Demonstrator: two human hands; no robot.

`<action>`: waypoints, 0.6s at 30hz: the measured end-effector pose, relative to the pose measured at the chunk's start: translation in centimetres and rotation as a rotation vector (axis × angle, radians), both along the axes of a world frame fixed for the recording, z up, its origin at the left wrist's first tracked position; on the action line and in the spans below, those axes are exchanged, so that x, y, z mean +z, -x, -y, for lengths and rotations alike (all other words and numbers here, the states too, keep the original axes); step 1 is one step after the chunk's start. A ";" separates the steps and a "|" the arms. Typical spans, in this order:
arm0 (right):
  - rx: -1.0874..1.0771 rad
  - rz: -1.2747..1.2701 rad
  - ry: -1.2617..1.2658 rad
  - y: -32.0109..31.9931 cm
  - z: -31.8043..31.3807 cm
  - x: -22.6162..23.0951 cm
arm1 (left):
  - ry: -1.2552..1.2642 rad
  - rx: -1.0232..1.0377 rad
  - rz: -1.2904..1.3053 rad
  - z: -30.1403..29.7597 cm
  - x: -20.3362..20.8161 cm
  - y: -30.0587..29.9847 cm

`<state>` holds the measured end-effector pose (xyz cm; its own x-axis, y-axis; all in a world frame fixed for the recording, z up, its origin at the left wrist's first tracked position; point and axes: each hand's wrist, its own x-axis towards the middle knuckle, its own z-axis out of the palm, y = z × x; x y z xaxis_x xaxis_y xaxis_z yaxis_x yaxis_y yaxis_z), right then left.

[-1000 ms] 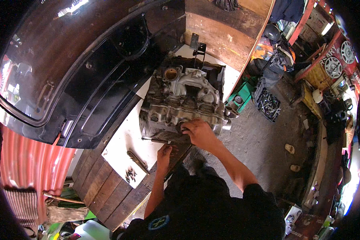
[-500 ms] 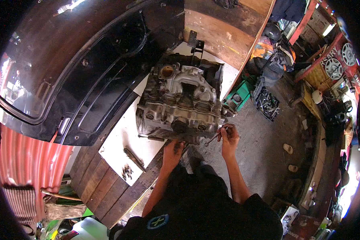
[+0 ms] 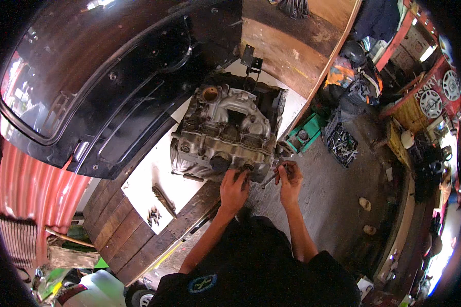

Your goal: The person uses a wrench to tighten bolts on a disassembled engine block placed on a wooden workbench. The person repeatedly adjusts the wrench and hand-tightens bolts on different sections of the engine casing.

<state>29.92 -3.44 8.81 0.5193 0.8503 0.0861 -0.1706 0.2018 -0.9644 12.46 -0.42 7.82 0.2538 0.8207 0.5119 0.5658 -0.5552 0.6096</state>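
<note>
A grimy metal engine (image 3: 225,123) stands on a white board (image 3: 143,192) on the wooden bench. Along its near side runs the valve cover (image 3: 202,151), with a round dark cap (image 3: 220,161). My left hand (image 3: 234,192) is at the cover's near edge, right of the cap, its fingers closed around a small bolt (image 3: 248,167) they partly hide. Just off the engine's right corner, my right hand (image 3: 290,180) is closed on a slim metal wrench (image 3: 269,180), whose end points down and left. The grip end of the wrench is hidden in my fingers.
On the board lie a long dark metal part (image 3: 164,201) and several small bolts (image 3: 153,216). A large black vehicle panel (image 3: 123,97) borders the left. Beyond the bench's right edge are a green case (image 3: 305,134) and a crate of tools (image 3: 341,140) on the floor.
My left hand has risen from below the engine's near edge onto the valve cover's bolt. My right hand keeps the wrench, slightly lower. The whole view has shifted a little.
</note>
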 end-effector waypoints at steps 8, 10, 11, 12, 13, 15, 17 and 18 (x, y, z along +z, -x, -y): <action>0.147 0.020 0.027 -0.9 -2.1 0.7 | 0.023 0.161 0.033 0.5 -0.4 -1.4; 0.193 0.017 -0.010 -0.5 -3.0 0.9 | -0.018 0.147 -0.007 0.2 -0.1 -0.9; 0.214 0.015 -0.029 -0.4 -3.5 1.1 | -0.038 0.138 -0.027 0.0 -0.1 -0.8; 0.229 0.044 -0.026 -0.1 -3.9 1.4 | -0.046 0.144 -0.044 0.0 -0.4 -0.6; 0.243 0.073 -0.024 0.2 -4.4 1.9 | -0.055 0.149 -0.062 -0.1 -1.0 -0.5; 0.258 0.069 -0.029 0.7 -5.3 2.2 | -0.038 0.144 -0.082 -0.3 -1.3 -0.3; 0.261 0.002 -0.044 1.4 -5.9 2.1 | 0.013 0.124 -0.088 -0.4 -1.0 -0.3; 0.264 0.013 -0.034 1.5 -6.3 1.7 | -0.004 0.123 -0.109 -0.5 -1.0 -0.2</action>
